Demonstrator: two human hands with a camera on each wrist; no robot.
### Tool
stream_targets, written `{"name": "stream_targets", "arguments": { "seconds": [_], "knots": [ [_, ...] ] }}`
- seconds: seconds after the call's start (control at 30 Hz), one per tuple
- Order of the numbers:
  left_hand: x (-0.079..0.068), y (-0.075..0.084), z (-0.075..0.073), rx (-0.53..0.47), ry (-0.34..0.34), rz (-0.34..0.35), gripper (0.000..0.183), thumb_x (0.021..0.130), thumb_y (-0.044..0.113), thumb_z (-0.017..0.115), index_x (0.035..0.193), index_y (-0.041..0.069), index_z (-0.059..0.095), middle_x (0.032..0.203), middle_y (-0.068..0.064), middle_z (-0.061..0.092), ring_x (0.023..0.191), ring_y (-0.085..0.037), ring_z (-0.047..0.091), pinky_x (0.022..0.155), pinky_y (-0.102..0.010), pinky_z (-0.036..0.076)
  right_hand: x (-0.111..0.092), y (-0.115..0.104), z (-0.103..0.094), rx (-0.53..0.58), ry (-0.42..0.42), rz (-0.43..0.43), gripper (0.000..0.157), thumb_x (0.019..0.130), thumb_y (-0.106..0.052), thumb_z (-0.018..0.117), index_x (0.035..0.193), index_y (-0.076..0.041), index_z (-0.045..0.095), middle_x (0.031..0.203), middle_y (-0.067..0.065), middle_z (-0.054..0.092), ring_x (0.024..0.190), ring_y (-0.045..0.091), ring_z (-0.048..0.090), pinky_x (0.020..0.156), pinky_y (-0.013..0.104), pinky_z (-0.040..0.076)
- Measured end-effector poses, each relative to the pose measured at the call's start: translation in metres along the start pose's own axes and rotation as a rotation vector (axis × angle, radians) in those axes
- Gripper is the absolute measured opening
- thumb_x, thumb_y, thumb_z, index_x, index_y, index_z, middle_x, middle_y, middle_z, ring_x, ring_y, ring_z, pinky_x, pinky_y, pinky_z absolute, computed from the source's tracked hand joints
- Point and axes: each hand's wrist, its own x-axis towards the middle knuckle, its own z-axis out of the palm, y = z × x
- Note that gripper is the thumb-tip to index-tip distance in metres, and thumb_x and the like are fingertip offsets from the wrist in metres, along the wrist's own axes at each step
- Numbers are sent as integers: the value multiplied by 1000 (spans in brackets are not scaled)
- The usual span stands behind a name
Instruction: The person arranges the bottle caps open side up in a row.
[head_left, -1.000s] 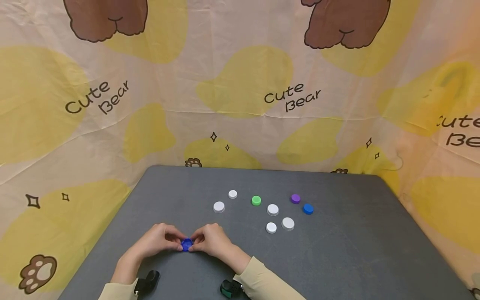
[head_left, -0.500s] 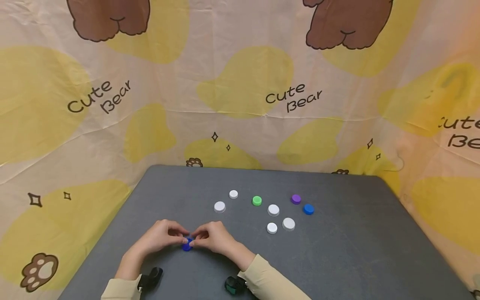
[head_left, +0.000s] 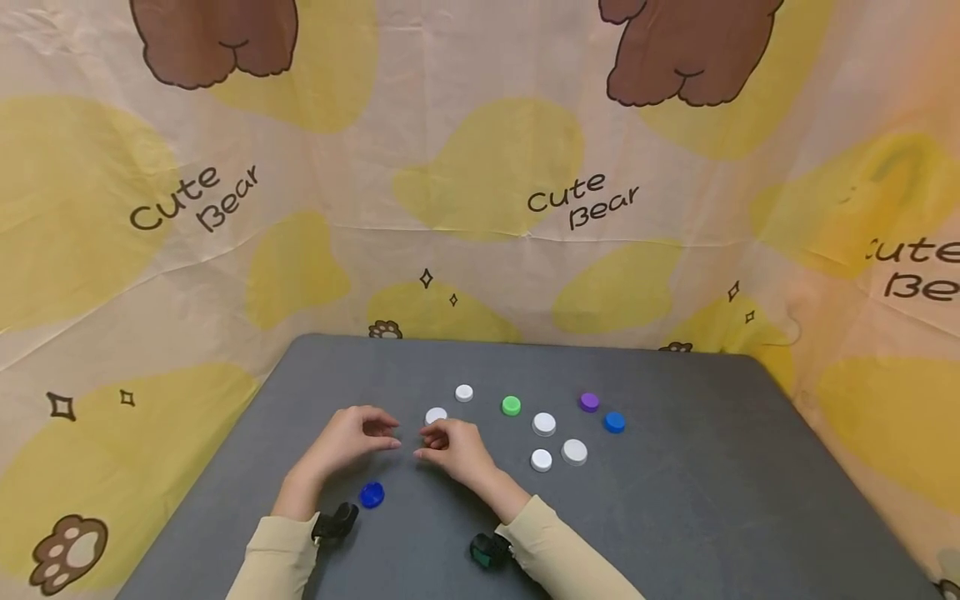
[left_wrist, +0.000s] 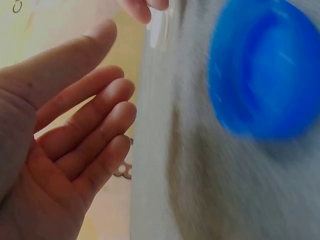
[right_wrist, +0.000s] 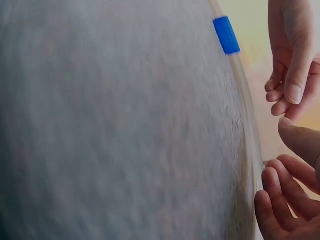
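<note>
A dark blue bottle cap [head_left: 372,495] lies on the grey table, nearer the front edge than both hands. Close up in the left wrist view, the blue cap [left_wrist: 265,70] shows a rounded rim and a recessed face, somewhat blurred. My left hand [head_left: 348,440] is raised beyond it with thumb and fingers apart and loosely bent, holding nothing. Facing it across a small gap is my right hand [head_left: 456,450], its fingers loosely bent and nothing between them. Just behind the right fingers sits a white cap [head_left: 436,415], its lower part hidden by them.
Further caps lie across the table [head_left: 675,500]: white caps [head_left: 574,452], a green one [head_left: 512,406], a purple one [head_left: 589,402] and a lighter blue one [head_left: 615,422]. A printed cloth [head_left: 480,167] hangs behind the table's far edge.
Both hands held the dark blue cap between their fingertips earlier. They have let go of it, moved forward and right, and drawn slightly apart. The cap stays on the table.
</note>
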Motion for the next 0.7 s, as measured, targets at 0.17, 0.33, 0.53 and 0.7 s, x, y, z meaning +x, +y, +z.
{"name": "stream_targets", "arguments": {
  "seconds": [0.17, 0.33, 0.53, 0.7],
  "knots": [
    [18, 8, 4, -9, -15, 4, 29, 75, 24, 80, 99, 8, 72, 92, -5, 72, 80, -10, 64, 74, -30, 52, 5, 10, -7, 0, 77, 15, 31, 75, -19, 81, 100, -4, 70, 86, 7, 70, 77, 16, 69, 67, 18, 52],
    [34, 12, 9, 3, -35, -7, 32, 73, 24, 82, 99, 8, 72, 85, 0, 70, 75, -9, 62, 70, -29, 50, 9, 16, -13, -4, 119, 28, 32, 75, -17, 80, 101, -3, 68, 90, 8, 70, 80, 17, 69, 68, 20, 52],
    [48, 13, 14, -28, -63, -5, 33, 71, 22, 83, 97, 5, 72, 82, -1, 70, 72, -10, 61, 68, -30, 50, 13, 21, -18, -4, 133, 44, 32, 75, -14, 80, 102, -2, 68, 93, 9, 69, 82, 18, 68, 70, 22, 53],
    [57, 10, 19, -24, -68, -24, 29, 70, 18, 83, 94, 6, 72, 84, -3, 70, 72, -10, 62, 69, -30, 51, 16, 27, -17, 1, 139, 66, 31, 75, -14, 80, 101, -3, 68, 94, 10, 69, 83, 19, 68, 71, 22, 53]
  ]
}}
